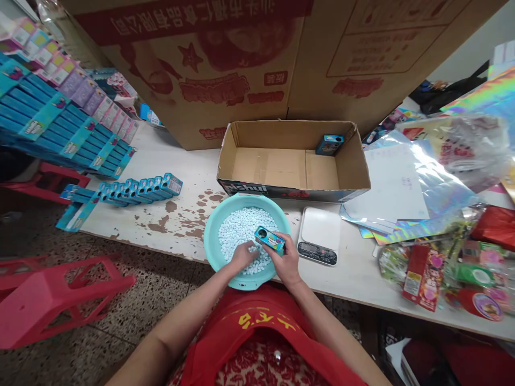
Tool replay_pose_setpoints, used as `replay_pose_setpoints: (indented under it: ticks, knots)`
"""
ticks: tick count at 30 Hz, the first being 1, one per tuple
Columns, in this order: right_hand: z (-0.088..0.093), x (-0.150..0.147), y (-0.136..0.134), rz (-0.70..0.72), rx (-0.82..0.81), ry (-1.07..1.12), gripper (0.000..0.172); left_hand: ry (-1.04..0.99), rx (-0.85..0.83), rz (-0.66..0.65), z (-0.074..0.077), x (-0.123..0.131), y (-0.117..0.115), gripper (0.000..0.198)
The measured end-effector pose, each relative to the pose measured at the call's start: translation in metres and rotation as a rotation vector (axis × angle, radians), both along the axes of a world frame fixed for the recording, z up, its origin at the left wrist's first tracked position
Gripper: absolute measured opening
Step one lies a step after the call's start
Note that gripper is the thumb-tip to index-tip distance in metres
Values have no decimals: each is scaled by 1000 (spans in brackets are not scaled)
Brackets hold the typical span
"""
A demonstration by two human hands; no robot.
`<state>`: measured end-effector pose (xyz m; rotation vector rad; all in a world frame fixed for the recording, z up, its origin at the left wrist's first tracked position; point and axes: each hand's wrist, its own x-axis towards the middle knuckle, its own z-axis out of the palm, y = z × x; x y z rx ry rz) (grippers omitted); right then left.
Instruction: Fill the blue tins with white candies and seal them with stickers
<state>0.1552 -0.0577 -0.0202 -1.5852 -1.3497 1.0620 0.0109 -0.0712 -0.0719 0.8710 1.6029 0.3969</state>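
A teal plastic basin full of small pale-blue candies stands at the table's front edge. My right hand grips a small blue candy box over the basin's right side; a round dark opening shows at its left end. Down among the candies is my left hand, its fingers curled with the tips partly hidden. Whether it holds any candies I cannot make out. The two hands are close together but apart.
Behind the basin lies an open cardboard tray with one blue box inside. A white kitchen scale sits to the right. Blue boxes stand in a row at left. A tall carton blocks the back; a red stool is lower left.
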Motion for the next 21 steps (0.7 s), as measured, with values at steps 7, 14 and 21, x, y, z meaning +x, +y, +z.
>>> replay_pose_setpoints:
  ticks: [7,14,21]
  knots:
    - [2,-2,5,109,-40,-77,28,-519,-55,468,38,-31,23,26]
    - [6,-19,2,280,-91,-149,25,-631,242,784,73,-11,51,25]
    - [34,-24,9,257,-14,-159,25,-552,295,867,92,-7,65,29]
